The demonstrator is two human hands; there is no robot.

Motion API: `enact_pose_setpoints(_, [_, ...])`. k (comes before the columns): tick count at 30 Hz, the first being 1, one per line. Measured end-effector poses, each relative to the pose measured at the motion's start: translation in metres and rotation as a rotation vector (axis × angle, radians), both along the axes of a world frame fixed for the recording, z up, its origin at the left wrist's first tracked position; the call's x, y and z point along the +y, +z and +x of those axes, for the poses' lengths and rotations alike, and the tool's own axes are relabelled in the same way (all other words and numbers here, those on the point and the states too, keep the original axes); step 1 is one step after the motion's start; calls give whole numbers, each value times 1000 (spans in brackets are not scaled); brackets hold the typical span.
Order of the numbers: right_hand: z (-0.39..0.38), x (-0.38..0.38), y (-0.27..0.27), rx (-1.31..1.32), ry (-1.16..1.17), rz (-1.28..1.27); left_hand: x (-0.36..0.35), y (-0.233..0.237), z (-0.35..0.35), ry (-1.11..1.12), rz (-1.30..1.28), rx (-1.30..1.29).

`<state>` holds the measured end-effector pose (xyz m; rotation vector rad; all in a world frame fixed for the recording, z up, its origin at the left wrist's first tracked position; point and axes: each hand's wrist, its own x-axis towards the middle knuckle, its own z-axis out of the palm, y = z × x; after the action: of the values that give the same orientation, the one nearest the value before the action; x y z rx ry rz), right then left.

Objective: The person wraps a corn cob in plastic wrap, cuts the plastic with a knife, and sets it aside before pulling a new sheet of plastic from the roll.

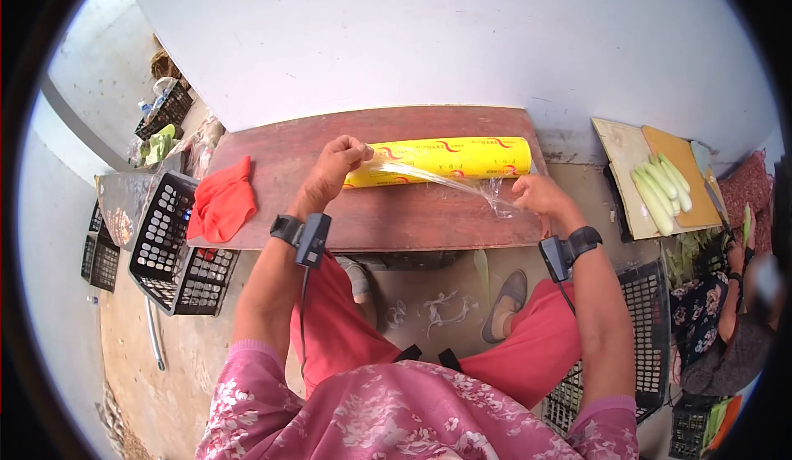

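A yellow roll of cling film (450,159) lies along the far side of a low reddish-brown wooden table (371,217). My left hand (334,169) pinches the film at the roll's left end. My right hand (538,196) grips the loose, crumpled end of the clear film (462,184), which stretches between both hands in front of the roll. Each wrist carries a black band with a small device.
A red cloth (223,204) hangs off the table's left edge over a black plastic crate (169,250). Peeled pale vegetables (660,188) lie on boards at right, where another person (726,320) sits. More crates stand at left and lower right. A white wall rises behind.
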<state>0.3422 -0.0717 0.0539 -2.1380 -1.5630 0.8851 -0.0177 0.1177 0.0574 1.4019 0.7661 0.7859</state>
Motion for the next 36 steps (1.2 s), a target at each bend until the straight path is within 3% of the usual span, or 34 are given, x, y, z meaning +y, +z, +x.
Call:
enact_pose_setpoints(3, [4,1,-2,107,-90,42,-10,33,-10,-55,-44,-145])
enact_pose_setpoints(7, [-4,6,9,215,-122,63,-11,69,-30,37,162,-92])
enact_pose_setpoints(13, [-27,30,0,116,-112,231,-5,130,-20,156,487,-66])
enact_pose_setpoints(15, [-31,36,4,232,-154,247,-4,140,-14,213,568,-74])
enact_pose_setpoints(19, [-33,28,35,560,-93,112,-11,141,-17,408,450,-106])
enact_pose_setpoints(23, [-28,14,70,732,-11,486,-5,147,-41,453,500,-58])
enact_pose_setpoints(26, [-30,-1,97,362,34,526,-16,154,-41,442,527,-40])
enact_pose_setpoints(29, [-19,0,116,55,-51,633,-20,152,-35,353,389,-229])
enact_pose_setpoints(33, [-12,-5,128,415,-181,789,-29,146,-30,265,294,-394])
enact_pose_setpoints(36, [-9,-2,121,224,-176,1024,-31,147,-30,243,284,-413])
